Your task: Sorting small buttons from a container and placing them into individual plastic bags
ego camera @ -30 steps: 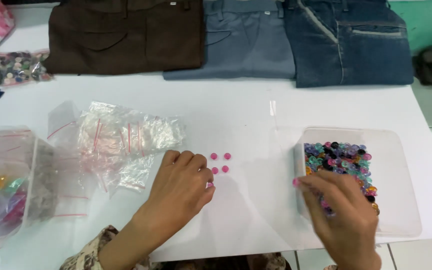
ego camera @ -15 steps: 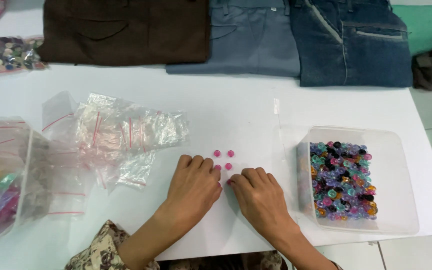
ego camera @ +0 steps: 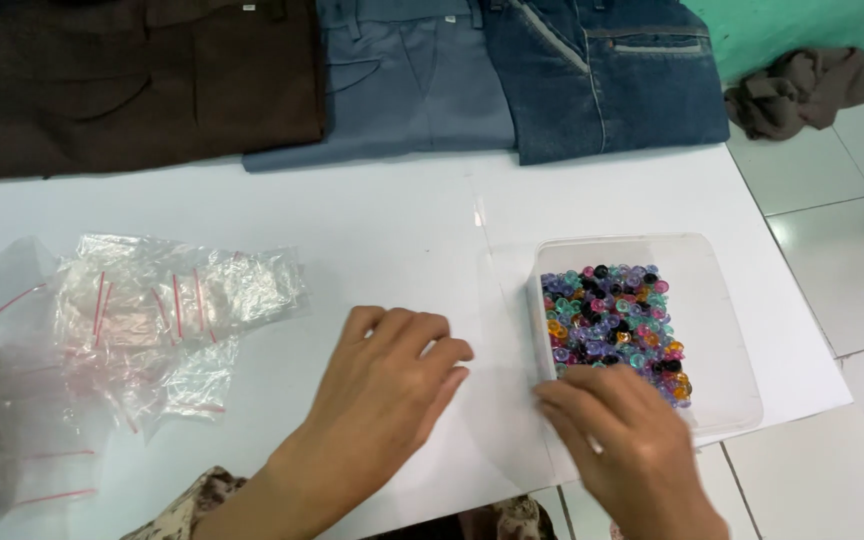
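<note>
Plastic beads (ego camera: pixel 612 325) in mixed colours (pink, teal, purple, orange, black) fill the left half of a clear rectangular tray (ego camera: pixel 722 300) standing near the right edge of the white surface (ego camera: pixel 392 220), toward its front right corner. The tray's long axis runs from the front edge of the surface to the back edge; its right half is bare. The beads lie heaped at random, so no single heading can be read from them.

Handling judgement: each bead looks hard, smooth, very light and small, likely to roll or skid on the slick surface. A fingertip pinch across the bead's sides seems the sound hold. The tray looks thin and flexible; it is best taken by its rim.

The right hand (ego camera: pixel 632 455) rests at the tray's front left corner, fingers (ego camera: pixel 592 385) curled down over the rim and touching the nearest beads. Whether this grip has closed on a bead cannot be told, since the fingertips hide the contact. The left hand (ego camera: pixel 382 400) lies palm down on the surface just left of the tray, fingers extended and together, its grip released and holding nothing visible.

Clear zip bags (ego camera: pixel 152 310) with red seal strips lie crumpled toward the left edge. Folded trousers, brown (ego camera: pixel 142 80), grey-blue (ego camera: pixel 412 80) and denim (ego camera: pixel 612 80), lie side by side along the back edge
</note>
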